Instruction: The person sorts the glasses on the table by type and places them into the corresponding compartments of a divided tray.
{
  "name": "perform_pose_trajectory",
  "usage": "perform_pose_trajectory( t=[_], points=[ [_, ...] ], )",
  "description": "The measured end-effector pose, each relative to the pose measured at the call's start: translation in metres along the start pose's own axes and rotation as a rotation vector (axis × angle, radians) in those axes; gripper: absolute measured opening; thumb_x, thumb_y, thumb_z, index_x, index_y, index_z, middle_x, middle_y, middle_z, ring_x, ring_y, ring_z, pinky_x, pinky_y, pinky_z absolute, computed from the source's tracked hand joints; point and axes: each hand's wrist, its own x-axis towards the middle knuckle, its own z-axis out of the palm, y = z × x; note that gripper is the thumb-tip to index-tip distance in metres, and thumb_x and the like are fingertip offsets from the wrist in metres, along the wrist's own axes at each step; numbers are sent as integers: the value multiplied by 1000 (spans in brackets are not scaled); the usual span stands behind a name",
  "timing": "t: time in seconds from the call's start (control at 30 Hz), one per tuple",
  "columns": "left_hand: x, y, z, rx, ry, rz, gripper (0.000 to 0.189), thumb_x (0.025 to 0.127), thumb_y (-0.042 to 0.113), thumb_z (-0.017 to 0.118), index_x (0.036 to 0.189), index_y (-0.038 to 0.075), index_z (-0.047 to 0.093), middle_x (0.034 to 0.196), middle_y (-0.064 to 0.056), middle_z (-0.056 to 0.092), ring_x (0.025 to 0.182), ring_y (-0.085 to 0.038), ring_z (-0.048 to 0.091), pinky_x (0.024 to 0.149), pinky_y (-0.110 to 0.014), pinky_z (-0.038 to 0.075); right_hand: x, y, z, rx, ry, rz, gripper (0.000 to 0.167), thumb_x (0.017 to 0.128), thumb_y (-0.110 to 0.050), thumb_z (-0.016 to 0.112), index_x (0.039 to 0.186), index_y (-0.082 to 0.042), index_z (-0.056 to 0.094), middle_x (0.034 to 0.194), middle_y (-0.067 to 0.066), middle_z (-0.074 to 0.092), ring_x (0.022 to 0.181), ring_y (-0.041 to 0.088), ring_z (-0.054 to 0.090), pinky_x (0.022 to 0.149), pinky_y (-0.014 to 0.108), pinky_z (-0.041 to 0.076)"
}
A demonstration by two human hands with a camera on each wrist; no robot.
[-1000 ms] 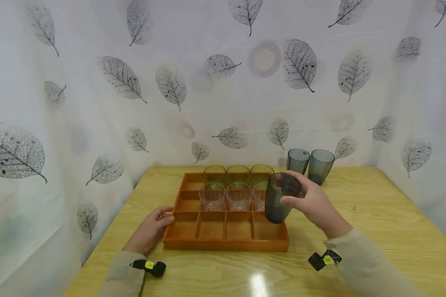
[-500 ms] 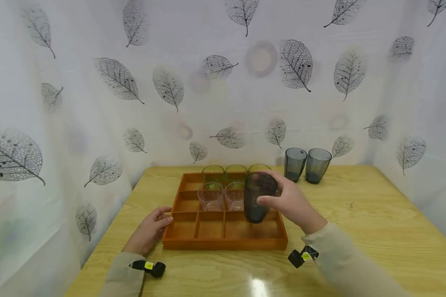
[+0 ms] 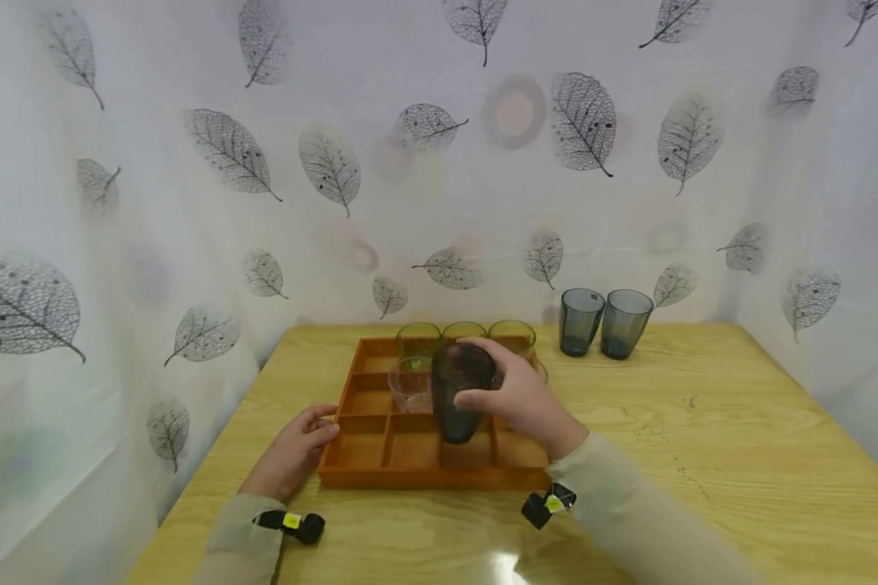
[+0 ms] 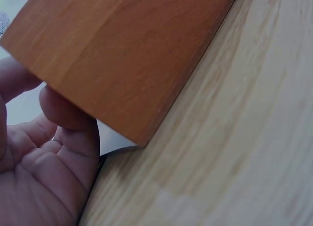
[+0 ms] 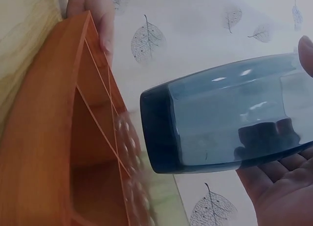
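Note:
My right hand grips a dark grey drinking glass, thumb on the near side and fingers round its back. The glass is above the front row of a wooden divided tray; in the right wrist view its thick base points towards the compartments. My left hand touches the tray's left side with relaxed fingers; in the left wrist view the thumb lies at the tray's outer wall. Green glasses stand in the back row. A clear glass shows in the middle row, others mostly hidden.
Two more dark grey glasses stand upright side by side on the wooden table, behind and right of the tray. A white leaf-print curtain hangs behind the table.
My right hand has carried the dark glass leftward, from the tray's right end to over the middle of the front row. The left hand has stayed at the tray's left side.

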Motion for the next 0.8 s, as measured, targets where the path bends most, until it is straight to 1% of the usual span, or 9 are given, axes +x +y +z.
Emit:
perform_pose_trajectory(
  t=[0.03, 0.07, 0.1, 0.2, 0.37, 0.43, 0.57, 0.63, 0.8],
  points=[
    [0, 0, 0, 5, 7, -3, 54, 104, 15, 59, 148, -4, 35, 107, -6, 51, 89, -15, 49, 73, -25, 45, 2, 0, 4, 9, -3, 3, 78, 79, -48, 85, 147, -34, 49, 125, 3, 62, 91, 19, 63, 79, 40, 51],
    [-1, 0, 0, 8, 13, -6, 53, 104, 16, 59, 148, -3, 36, 107, -6, 51, 89, -15, 49, 74, -25, 45, 4, 0, 8, 16, -5, 0, 79, 79, -48, 86, 147, -32, 50, 128, 2, 62, 100, 19, 63, 84, 41, 51],
    [0, 0, 0, 6, 20, -11, 52, 104, 16, 59, 147, -3, 37, 108, -6, 51, 89, -15, 50, 74, -25, 45, 6, 1, 12, 17, -4, 0, 80, 77, -50, 86, 147, -32, 50, 127, 2, 62, 103, 20, 63, 88, 42, 50],
    [0, 0, 0, 13, 24, -18, 51, 104, 16, 58, 148, -2, 37, 108, -6, 51, 90, -15, 50, 75, -24, 45, 10, 2, 23, 10, -5, -4, 83, 75, -53, 86, 147, -31, 51, 126, 1, 62, 102, 21, 64, 87, 43, 51],
    [0, 2, -1, 3, 19, -18, 52, 105, 14, 57, 148, -3, 35, 107, -5, 51, 88, -13, 50, 72, -23, 45, 17, 6, 40, 52, -38, -4, 84, 78, -52, 85, 150, -30, 47, 131, -1, 59, 105, 19, 64, 87, 42, 52],
    [0, 4, -1, 0, 13, -13, 53, 105, 14, 57, 149, -4, 34, 108, -6, 51, 89, -13, 51, 74, -23, 46, 19, 7, 46, 56, -40, -3, 83, 79, -52, 84, 150, -30, 47, 131, -2, 59, 106, 19, 63, 87, 42, 52],
    [0, 5, -1, -1, 10, -15, 53, 105, 14, 56, 149, -4, 33, 110, -7, 51, 93, -14, 52, 79, -24, 48, 22, 12, 54, 70, -48, -1, 83, 79, -53, 84, 150, -31, 46, 130, -2, 60, 104, 19, 64, 86, 42, 53],
    [0, 4, -1, -7, 10, -20, 52, 105, 13, 56, 149, -4, 33, 110, -7, 51, 94, -14, 52, 80, -24, 48, 22, 15, 58, 76, -51, 0, 82, 80, -52, 83, 150, -31, 47, 131, -3, 59, 106, 19, 63, 87, 42, 53],
    [-1, 3, 1, -21, 10, -19, 52, 104, 11, 56, 148, -6, 34, 108, -6, 52, 94, -15, 53, 81, -25, 49, 21, 22, 64, 44, -34, 11, 79, 80, -49, 85, 148, -29, 49, 133, -5, 59, 108, 17, 62, 90, 44, 51]
  ],
)
